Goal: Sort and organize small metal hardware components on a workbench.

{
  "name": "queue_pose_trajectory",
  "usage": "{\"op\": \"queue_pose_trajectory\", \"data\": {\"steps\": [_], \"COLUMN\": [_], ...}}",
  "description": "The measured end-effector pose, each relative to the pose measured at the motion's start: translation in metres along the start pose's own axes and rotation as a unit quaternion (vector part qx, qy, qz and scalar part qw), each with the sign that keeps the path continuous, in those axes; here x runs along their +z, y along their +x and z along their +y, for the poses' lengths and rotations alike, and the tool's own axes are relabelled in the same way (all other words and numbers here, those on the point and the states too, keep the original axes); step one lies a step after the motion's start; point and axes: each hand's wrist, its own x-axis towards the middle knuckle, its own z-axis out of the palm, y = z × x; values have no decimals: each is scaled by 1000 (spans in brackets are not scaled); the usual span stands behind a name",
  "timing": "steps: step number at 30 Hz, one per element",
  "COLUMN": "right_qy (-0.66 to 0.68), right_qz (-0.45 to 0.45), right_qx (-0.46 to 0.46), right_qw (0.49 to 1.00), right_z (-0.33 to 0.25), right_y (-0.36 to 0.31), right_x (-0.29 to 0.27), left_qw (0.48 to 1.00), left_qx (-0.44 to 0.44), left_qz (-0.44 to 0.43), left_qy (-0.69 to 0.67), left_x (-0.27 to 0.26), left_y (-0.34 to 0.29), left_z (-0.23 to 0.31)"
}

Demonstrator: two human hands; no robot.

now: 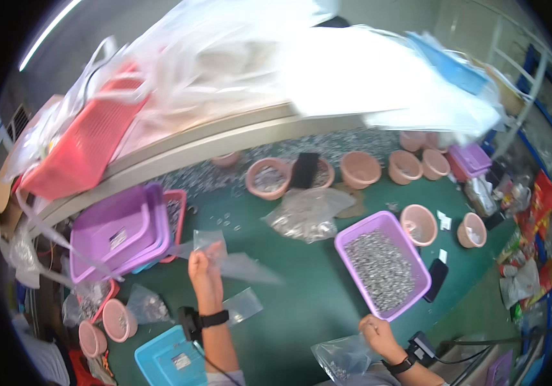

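Note:
My left hand [204, 267], raised over the green table [276, 270], has its fingers closed on thin clear plastic bags [243, 265] that fan out to its right, slightly blurred. Another flat clear bag [245, 305] lies beside that wrist. Lower right, my right hand [377, 331] is closed at the edge of a clear bag [345, 357] with some small metal parts in its bottom. Just beyond this hand stands a purple bin [425, 284] full of small shiny metal pieces [379, 270]. Each wrist wears a black strap.
Several pink pots [361, 168] line the back, below a shelf [224, 138] piled with plastic sheeting. A bag of parts [310, 212] lies mid-table. Stacked purple trays [112, 231] and a blue lid [176, 360] are at left. A black phone [437, 280] lies right of the bin.

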Motion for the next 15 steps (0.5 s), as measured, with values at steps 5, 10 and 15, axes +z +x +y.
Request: {"op": "queue_pose_trajectory", "data": {"steps": [5,10,15], "right_qy": [66,81,121], "right_qz": [-9,18,7], "right_qx": [23,-10,27], "right_qw": [997,997,992], "right_z": [3,28,51], "right_y": [-5,-13,-28], "right_x": [-44,-99,-148], "left_qw": [997,997,996], "left_qx": [25,-23,-34], "left_qz": [76,74,24], "left_qy": [25,19,-73], "left_x": [86,149,218], "left_y": [-25,-59,-76], "left_z": [24,13,-2]}}
